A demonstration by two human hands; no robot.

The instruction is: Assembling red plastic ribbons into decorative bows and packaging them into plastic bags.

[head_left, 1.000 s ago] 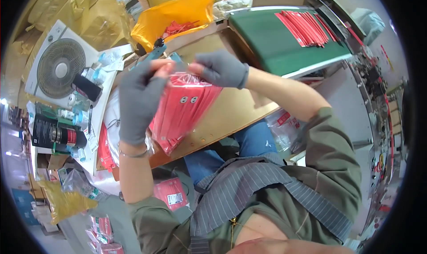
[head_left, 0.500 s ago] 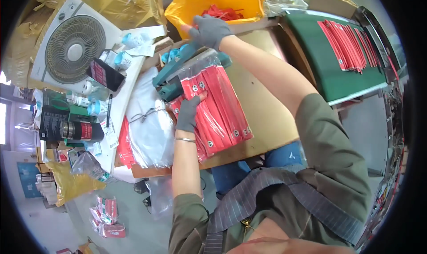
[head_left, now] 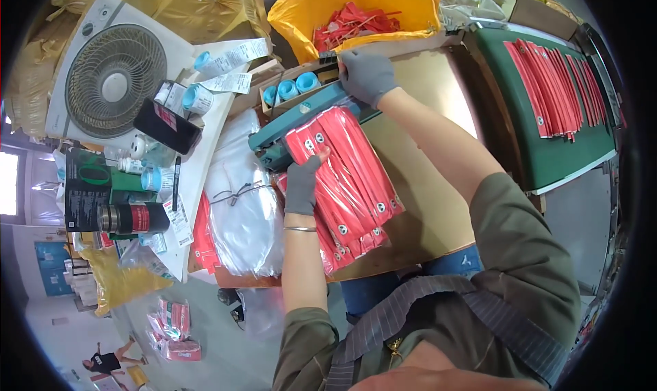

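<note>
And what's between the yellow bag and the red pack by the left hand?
In the head view, a teal bar-shaped device lies between them, with the right hand near its upper-right end and blue rolls beside it.

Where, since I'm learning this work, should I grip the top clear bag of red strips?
Probably the left edge of the clear bag, from the left, thumb on top, as the left hand does: the bag is broad and flattish, and its far end lies close to the blue-green bar.
</note>
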